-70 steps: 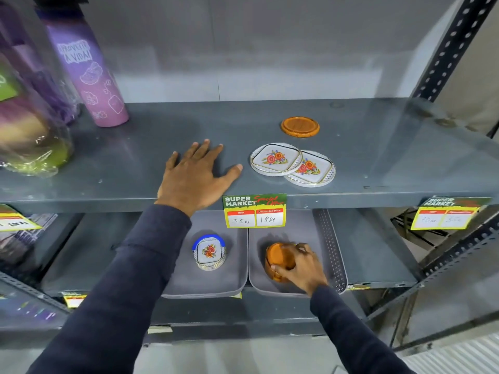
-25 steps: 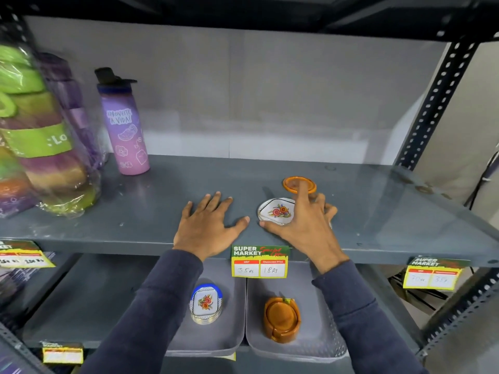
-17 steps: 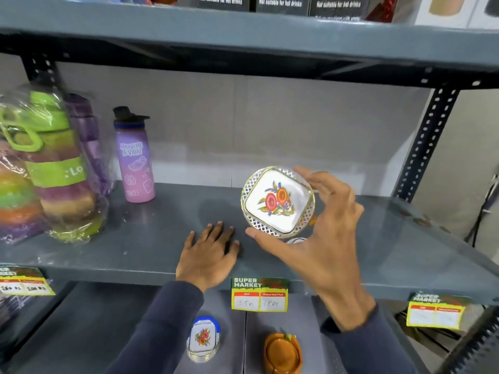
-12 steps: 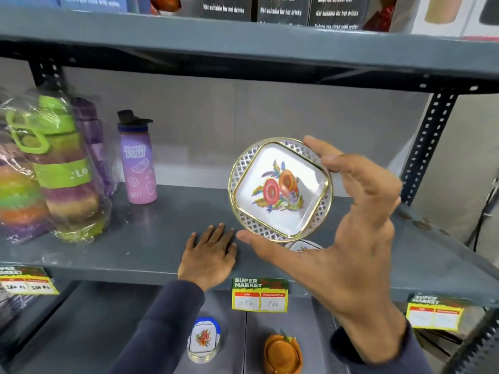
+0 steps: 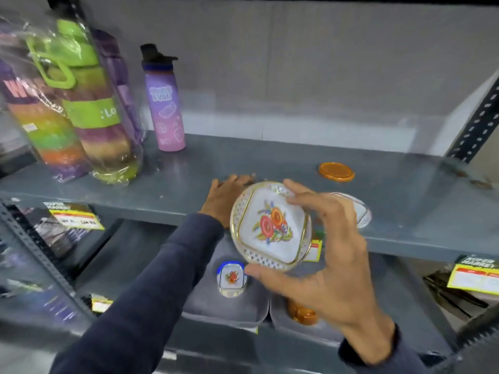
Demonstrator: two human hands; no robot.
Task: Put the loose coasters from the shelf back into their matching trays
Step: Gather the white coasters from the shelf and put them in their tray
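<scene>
Coaster: floral coaster point(image 5: 271, 225) pinched at its rim by right hand point(image 5: 328, 255).
Left hand point(image 5: 225, 197): flat on shelf point(image 5: 175, 184), holding nothing.
Aim: lower level onto what looks like the matching stack point(image 5: 232, 278) in left tray point(image 5: 229, 310).

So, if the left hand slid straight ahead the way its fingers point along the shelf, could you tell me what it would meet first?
Probably nothing before the back wall: the left hand lies flat on the shelf, fingers pointing at bare surface. The purple bottle stands off to its left, the orange coaster to its right. Depth is uncertain.
</scene>
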